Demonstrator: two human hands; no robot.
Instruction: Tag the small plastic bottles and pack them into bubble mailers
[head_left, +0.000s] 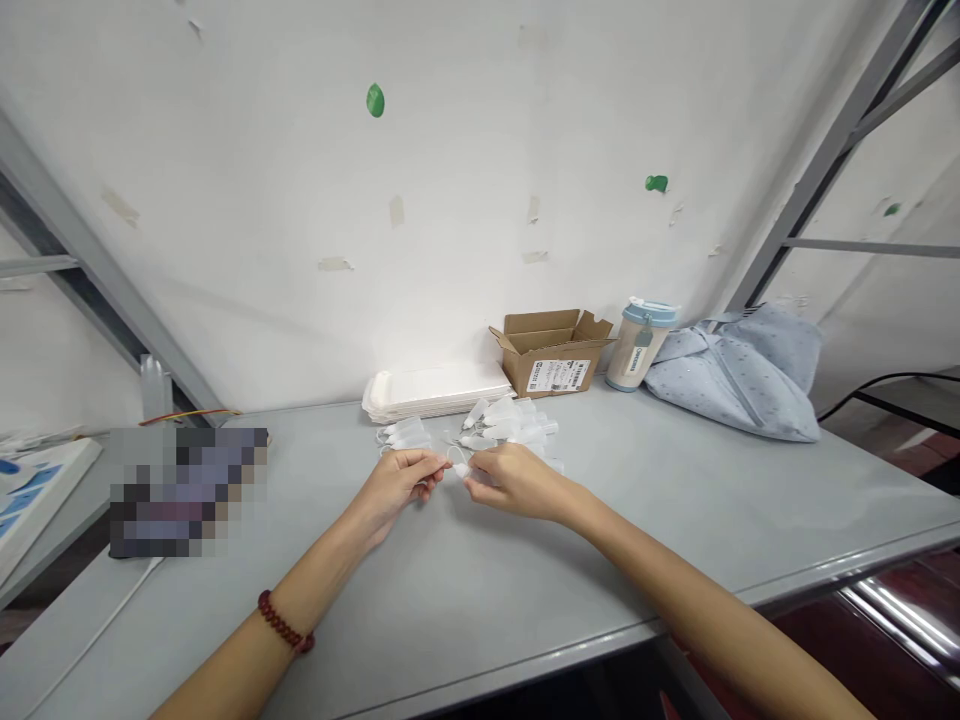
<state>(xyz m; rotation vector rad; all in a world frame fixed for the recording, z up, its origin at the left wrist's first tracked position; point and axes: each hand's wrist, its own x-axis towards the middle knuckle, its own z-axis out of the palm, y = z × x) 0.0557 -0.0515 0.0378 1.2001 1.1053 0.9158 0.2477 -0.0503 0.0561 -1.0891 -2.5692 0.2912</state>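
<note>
Between finger and thumb, my right hand (517, 482) grips a small translucent squeeze bottle (460, 470), its narrow end pointing left. A thin pale loop arches from that end towards my left hand (397, 488). The fingertips of my left hand are pinched together right beside the tip; whatever tiny part they hold is too small to make out. Just behind my hands lies a pile of similar squeeze bottles (504, 418), partly hidden by my right hand. A smaller group of squeeze bottles (406, 432) rests behind my left hand.
Against the wall stand stacked white trays (442, 388), an open cardboard box (559, 362) and a tumbler with a blue lid (639, 345). A pale blue cloth bag (739, 375) lies at right. A blurred-out object (187, 490) with a white cable is on the left.
</note>
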